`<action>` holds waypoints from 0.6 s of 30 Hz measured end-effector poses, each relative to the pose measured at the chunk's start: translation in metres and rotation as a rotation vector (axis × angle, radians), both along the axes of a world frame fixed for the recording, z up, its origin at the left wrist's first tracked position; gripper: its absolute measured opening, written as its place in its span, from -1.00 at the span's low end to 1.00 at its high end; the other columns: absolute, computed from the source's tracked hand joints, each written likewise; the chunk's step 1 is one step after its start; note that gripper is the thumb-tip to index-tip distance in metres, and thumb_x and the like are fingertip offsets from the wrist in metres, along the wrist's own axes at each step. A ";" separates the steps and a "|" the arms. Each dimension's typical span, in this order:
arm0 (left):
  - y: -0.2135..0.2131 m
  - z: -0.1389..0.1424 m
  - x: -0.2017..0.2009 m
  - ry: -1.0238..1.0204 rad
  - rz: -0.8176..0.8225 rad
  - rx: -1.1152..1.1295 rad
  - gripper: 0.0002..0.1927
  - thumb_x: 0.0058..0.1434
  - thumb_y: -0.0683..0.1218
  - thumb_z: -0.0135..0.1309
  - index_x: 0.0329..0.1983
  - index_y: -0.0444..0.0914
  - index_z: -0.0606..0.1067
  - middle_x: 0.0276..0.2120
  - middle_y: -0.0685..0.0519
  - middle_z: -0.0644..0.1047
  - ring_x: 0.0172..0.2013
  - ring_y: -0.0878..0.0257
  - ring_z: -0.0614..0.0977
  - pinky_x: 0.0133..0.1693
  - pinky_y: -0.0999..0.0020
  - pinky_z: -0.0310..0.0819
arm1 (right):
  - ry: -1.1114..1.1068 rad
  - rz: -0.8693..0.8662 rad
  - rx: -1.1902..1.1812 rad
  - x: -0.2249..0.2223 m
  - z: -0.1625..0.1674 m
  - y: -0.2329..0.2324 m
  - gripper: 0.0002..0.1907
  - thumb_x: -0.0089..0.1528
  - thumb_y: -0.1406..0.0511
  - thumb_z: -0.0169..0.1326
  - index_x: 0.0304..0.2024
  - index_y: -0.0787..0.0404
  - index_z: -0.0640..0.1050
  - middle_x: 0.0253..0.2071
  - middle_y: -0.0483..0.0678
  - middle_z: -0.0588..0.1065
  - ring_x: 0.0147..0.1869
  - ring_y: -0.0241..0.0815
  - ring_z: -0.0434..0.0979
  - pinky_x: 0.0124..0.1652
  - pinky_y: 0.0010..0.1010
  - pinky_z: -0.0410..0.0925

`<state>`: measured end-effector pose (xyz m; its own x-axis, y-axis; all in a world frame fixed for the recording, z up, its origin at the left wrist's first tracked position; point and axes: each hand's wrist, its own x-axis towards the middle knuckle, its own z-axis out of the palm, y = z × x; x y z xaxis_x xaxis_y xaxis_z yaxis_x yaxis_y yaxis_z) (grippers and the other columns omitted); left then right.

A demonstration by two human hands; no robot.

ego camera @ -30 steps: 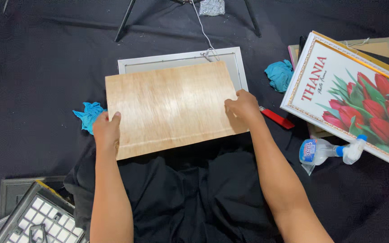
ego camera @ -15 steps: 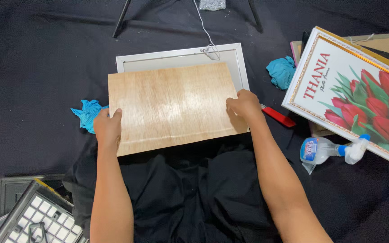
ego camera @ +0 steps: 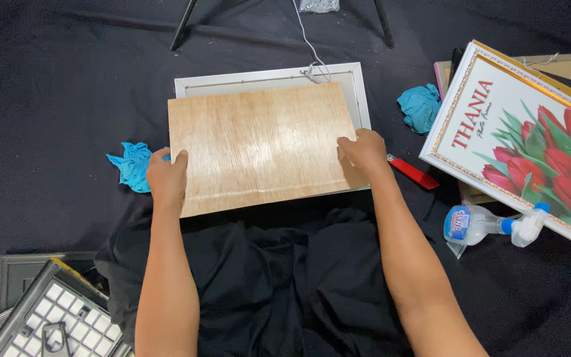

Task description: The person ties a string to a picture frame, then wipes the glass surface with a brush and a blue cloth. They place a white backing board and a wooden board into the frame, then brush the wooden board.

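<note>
A thin plywood backing board lies over a white picture frame that is face down on black cloth. My left hand grips the board's left edge near its lower corner. My right hand grips the right edge. Only the frame's top strip and right side show beyond the board; a hanging cord runs from its top.
A crumpled blue cloth lies left of my left hand, another blue cloth at the right. A red tool, a spray bottle and a framed tulip picture lie right. A grid-patterned crate sits bottom left.
Both hands have slid the board slightly toward the frame's top, covering more of the frame. The hands keep the same hold on its edges.
</note>
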<state>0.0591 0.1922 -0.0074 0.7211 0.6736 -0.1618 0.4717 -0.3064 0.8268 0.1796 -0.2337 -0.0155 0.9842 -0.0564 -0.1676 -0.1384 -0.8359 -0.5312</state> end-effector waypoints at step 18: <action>-0.008 -0.006 0.007 0.050 -0.261 -0.058 -0.52 0.26 -0.03 0.14 0.22 -0.33 0.56 -0.27 -0.11 0.63 -0.32 0.20 0.57 -0.25 0.31 0.44 | -0.068 -0.019 -0.091 0.006 -0.002 -0.012 -0.43 0.12 -0.02 0.15 -0.34 0.46 0.62 -0.31 0.37 0.55 -0.16 0.30 0.59 -0.08 -0.03 0.42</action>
